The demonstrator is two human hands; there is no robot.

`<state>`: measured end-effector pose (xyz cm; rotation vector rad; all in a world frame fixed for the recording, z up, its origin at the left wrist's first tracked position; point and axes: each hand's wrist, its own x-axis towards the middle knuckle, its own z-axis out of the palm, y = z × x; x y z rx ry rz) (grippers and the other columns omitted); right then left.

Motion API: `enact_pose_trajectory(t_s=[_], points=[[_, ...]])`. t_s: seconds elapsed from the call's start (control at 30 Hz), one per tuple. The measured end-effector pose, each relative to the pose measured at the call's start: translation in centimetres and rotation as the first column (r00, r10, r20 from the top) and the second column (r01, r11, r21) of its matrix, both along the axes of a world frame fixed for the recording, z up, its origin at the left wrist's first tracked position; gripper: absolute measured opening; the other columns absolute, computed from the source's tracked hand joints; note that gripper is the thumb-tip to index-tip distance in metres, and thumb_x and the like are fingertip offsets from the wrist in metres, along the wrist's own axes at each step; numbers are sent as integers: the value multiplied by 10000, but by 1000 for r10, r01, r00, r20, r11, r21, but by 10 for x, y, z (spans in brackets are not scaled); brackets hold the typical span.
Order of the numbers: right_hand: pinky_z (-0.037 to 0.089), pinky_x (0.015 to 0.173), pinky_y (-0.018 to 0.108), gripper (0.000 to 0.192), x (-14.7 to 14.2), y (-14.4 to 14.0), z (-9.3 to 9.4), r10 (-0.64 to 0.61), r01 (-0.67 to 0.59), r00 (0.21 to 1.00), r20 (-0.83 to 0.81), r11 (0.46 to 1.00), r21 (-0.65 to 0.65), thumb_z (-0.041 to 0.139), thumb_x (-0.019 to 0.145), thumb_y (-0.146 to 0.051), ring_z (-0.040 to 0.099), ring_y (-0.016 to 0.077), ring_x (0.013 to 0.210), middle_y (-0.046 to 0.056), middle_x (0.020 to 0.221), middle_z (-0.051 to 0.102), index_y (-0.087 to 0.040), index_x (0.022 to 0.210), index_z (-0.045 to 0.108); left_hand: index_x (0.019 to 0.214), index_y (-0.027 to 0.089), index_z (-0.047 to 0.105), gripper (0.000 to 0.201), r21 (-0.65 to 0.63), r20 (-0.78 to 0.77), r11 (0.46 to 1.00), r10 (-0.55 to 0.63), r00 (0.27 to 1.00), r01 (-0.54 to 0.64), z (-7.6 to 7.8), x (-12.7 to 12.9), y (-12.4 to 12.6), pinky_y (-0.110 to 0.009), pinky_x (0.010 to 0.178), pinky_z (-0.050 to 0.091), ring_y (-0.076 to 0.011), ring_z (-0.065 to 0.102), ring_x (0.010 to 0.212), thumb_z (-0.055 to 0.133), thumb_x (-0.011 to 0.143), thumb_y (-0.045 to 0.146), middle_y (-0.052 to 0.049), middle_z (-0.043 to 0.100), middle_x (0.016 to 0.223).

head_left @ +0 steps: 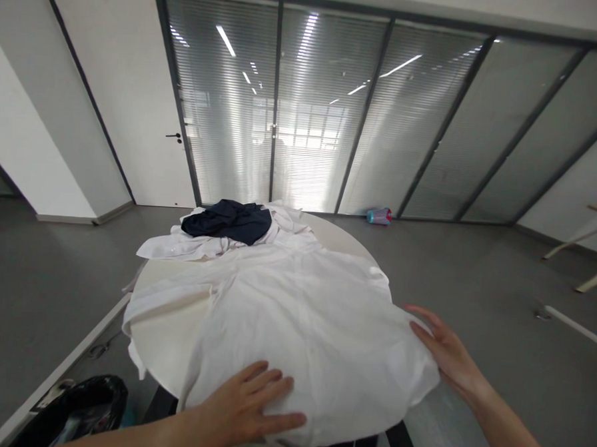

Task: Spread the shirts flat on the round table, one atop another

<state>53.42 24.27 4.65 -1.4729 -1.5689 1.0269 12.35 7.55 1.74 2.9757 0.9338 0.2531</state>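
A white shirt (298, 317) lies spread out over a round white table (165, 343), its lower edge hanging toward me. One sleeve stretches out to the left, and the collar end points away from me. My left hand (251, 404) rests flat on the near part of the shirt, fingers spread. At the shirt's right edge is my right hand (446, 355), thumb and forefinger apart and touching the cloth; its other fingers are partly hidden. Behind the shirt, a dark navy garment (231, 220) sits crumpled on top of other pale clothes (187, 248).
A bin with a black liner (94, 399) stands on the floor at lower left. Glass partitions with blinds (309, 117) and a white door (120, 87) form the far wall. A blue and red package (379, 216) lies by it. Pale furniture legs (572, 244) show at right.
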Motion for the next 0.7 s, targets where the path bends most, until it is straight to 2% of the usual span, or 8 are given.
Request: enact_pose_trajectory(t_s=[0.1, 0.17, 0.23, 0.37, 0.43, 0.53, 0.6, 0.7], points=[[555, 647, 367, 478, 15, 4, -5, 113, -113, 994, -2, 990, -84, 671, 746, -609, 675, 254, 731, 39, 890, 730, -280, 1093, 673, 1533, 408, 267, 772, -16, -39, 1000, 27, 999, -27, 2, -19, -5, -532, 1142, 339, -304, 491, 1330, 618, 885, 176, -65, 461, 1508], [552, 697, 386, 357, 27, 11, -16, 218, -205, 959, 181, 975, -90, 727, 677, -573, 665, 270, 755, 63, 847, 712, -257, 841, 732, 1526, 400, 286, 802, -119, -35, 993, 8, 999, -12, 17, -30, -7, -519, 1149, 342, -306, 441, 1370, 692, 846, 270, -48, 415, 1541], [539, 818, 421, 305, 31, 23, -24, 172, -190, 914, 368, 982, 13, 701, 678, -553, 659, 316, 898, 111, 934, 698, -251, 709, 737, 1507, 370, 341, 801, -226, 16, 974, 32, 999, -28, 36, -39, -2, -471, 1143, 372, -297, 398, 1399, 732, 810, 416, -43, 379, 1561], [440, 1043, 462, 426, -6, 56, -14, -34, -130, 868, 495, 947, 293, 502, 827, -551, 576, 325, 1174, 129, 1196, 635, -234, 989, 736, 1417, 308, 495, 498, -203, 193, 953, 263, 945, -224, 60, -41, 48, -425, 1135, 385, -253, 417, 1385, 566, 942, 442, -70, 445, 1508], [381, 1113, 429, 518, -46, 75, -7, 34, -230, 831, 555, 930, 286, 425, 886, -579, 513, 292, 1283, 96, 1331, 592, -263, 1230, 650, 1395, 280, 529, 452, -163, 240, 932, 355, 903, -323, 58, -36, 91, -434, 1140, 377, -255, 433, 1374, 502, 973, 441, -84, 458, 1497], [253, 1179, 480, 661, -106, 104, -10, 76, -295, 685, 725, 938, 180, 310, 945, -619, 314, 316, 1445, 88, 1555, 387, -257, 1486, 423, 1419, 272, 511, 485, -127, 216, 904, 426, 878, -407, 43, -25, 157, -449, 1154, 351, -265, 411, 1392, 449, 987, 482, -86, 447, 1510], [187, 1173, 570, 705, -133, 123, -20, 50, -263, 583, 811, 956, 130, 251, 958, -649, 191, 381, 1481, 88, 1633, 219, -271, 1551, 305, 1434, 288, 493, 503, -102, 183, 883, 470, 864, -459, 30, -20, 189, -485, 1180, 288, -285, 334, 1437, 448, 982, 505, -80, 424, 1529], [124, 1160, 622, 697, -151, 154, -36, 61, -257, 468, 881, 964, 70, 209, 965, -664, 135, 407, 1487, 83, 1650, 153, -308, 1562, 270, 1408, 265, 509, 493, -79, 169, 852, 523, 835, -518, 15, -17, 217, -543, 1159, 282, -321, 353, 1412, 510, 965, 482, -107, 422, 1518]])
